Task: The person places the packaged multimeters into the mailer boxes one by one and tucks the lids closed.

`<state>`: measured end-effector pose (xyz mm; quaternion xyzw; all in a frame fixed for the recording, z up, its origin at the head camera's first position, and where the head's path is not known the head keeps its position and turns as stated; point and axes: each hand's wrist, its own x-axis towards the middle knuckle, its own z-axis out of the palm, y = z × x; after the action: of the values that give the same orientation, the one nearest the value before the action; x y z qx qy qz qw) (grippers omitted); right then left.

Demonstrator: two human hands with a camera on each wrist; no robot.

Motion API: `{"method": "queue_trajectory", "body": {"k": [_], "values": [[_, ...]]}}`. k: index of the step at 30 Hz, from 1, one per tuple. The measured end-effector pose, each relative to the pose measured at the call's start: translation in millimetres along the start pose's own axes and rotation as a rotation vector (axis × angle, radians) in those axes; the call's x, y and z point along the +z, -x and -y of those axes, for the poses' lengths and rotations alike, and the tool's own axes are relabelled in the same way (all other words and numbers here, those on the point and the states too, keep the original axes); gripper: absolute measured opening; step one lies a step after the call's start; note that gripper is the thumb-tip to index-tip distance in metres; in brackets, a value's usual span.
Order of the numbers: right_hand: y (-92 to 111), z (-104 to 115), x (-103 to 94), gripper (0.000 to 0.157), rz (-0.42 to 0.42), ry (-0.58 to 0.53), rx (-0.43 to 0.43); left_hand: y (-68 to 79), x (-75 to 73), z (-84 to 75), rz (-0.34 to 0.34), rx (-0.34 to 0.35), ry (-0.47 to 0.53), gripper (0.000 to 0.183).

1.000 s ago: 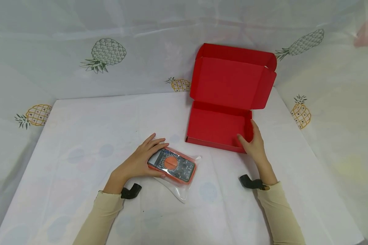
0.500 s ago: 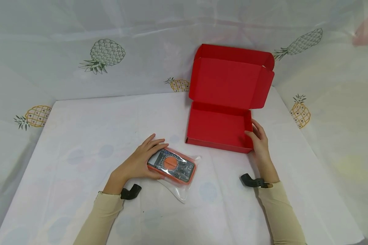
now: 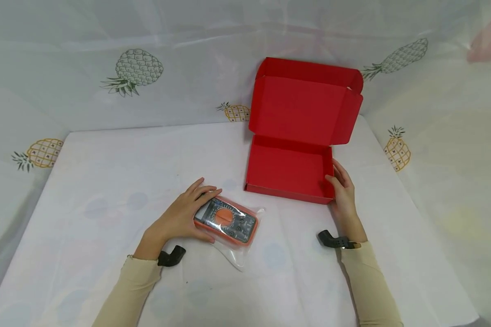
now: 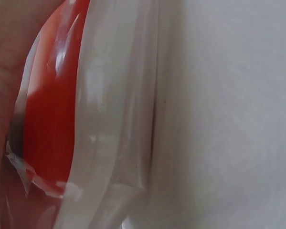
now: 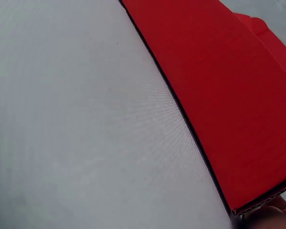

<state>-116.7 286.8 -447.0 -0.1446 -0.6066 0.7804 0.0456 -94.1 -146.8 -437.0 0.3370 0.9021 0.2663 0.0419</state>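
An orange and grey multimeter [image 3: 226, 220] in a clear plastic bag [image 3: 238, 254] lies on the white table [image 3: 106, 181]. My left hand [image 3: 186, 213] grips its near-left end, fingers over the top edge and thumb on the near edge. The left wrist view shows the orange casing [image 4: 52, 119] through the bag's film, close up. An open red cardboard box [image 3: 288, 168] sits behind it to the right, its lid [image 3: 303, 106] standing upright. My right hand [image 3: 341, 190] holds the box's near-right corner, thumb at the wall. The right wrist view shows the box's red wall [image 5: 219, 90].
A white cloth with pineapple prints [image 3: 137, 70] hangs behind and at both sides of the table. The table's front edge runs close to my sleeves [image 3: 368, 286]. A black wrist-camera mount [image 3: 169, 256] sits at each wrist.
My right hand has slid from the box's front wall round to its near-right corner. The left hand and the multimeter have shifted slightly left with the view.
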Motion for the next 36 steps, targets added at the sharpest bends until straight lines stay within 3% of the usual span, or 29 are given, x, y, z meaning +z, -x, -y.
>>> {"method": "queue_trajectory", "body": {"k": [12, 36], "values": [[-2.3, 1.1, -3.5, 0.057, -0.004, 0.092, -0.064, -7.7, -0.1, -7.1, 0.011, -0.054, -0.079, 0.105], [-1.4, -3.0, -0.8, 0.058, -0.007, 0.12, -0.073, -6.3, 4.4, 1.7, -0.08, 0.037, 0.107, 0.09]]}}
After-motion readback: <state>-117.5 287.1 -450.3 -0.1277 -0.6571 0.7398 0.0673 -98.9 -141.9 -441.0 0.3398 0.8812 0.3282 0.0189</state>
